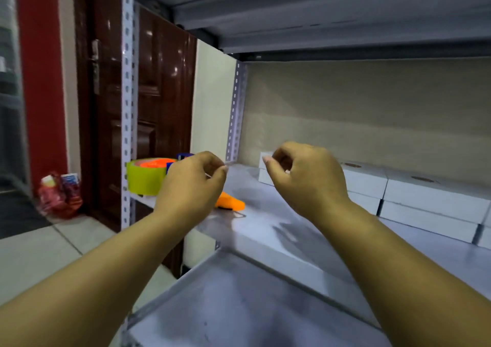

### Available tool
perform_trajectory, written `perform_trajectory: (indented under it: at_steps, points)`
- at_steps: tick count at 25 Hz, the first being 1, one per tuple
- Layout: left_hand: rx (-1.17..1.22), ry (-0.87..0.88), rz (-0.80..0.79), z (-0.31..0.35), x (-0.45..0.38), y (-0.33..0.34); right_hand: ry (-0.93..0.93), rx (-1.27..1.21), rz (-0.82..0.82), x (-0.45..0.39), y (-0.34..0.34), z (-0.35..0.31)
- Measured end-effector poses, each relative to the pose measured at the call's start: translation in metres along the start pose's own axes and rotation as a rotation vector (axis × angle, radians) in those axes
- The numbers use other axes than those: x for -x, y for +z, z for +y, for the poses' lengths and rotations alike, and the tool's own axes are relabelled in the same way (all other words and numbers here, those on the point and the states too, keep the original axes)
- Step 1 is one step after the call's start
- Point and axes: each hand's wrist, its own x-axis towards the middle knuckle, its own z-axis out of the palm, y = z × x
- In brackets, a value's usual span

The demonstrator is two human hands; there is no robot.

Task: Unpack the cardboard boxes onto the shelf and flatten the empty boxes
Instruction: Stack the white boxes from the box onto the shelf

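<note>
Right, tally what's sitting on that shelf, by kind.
White boxes: 6 showing, stacked two high; the right hand may hide more
Tape roll: 1
Orange tool: 1
Total: 8 showing

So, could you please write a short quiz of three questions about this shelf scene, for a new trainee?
1. True or false: the white boxes on the metal shelf are stacked in two layers.
2. Which item stands at the left end of the shelf? A) a roll of yellow-green tape B) a glass bottle C) a paint can
3. Fill in: behind the left hand, an ______ tool handle lies on the shelf.

Key
1. True.
2. A.
3. Orange.

Note: the left hand and the right hand hover over the shelf with curled fingers; neither visibly holds anything.
</note>
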Motion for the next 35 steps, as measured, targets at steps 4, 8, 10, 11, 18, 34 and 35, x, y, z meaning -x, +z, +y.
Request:
perform_trajectory:
  at_steps: [4, 8, 10, 11, 18, 34, 35]
  points:
    - [-0.026, -0.007, 0.028, 0.007, 0.046, -0.042, -0.009, -0.209, 0.03, 0.04, -0.011, -0.03]
    - [-0.083, -0.088, 0.069, -0.001, 0.105, -0.082, -0.053, -0.401, -0.027, 0.084, 0.0, -0.066]
    - [-0.112, -0.148, 0.055, -0.011, 0.134, -0.097, -0.076, -0.476, -0.051, 0.105, 0.011, -0.084]
    - [-0.126, -0.187, 0.039, -0.016, 0.151, -0.104, -0.082, -0.515, -0.074, 0.116, 0.017, -0.095]
    - [-0.249, -0.467, 0.008, -0.076, 0.247, -0.156, -0.103, -0.732, -0.363, 0.203, 0.073, -0.162]
    - [-0.442, -1.052, -0.097, -0.165, 0.421, -0.21, -0.378, -0.548, -1.123, 0.349, 0.156, -0.242]
    - [-0.469, -1.054, -0.128, -0.165, 0.43, -0.214, -0.395, -0.525, -1.159, 0.352, 0.156, -0.244]
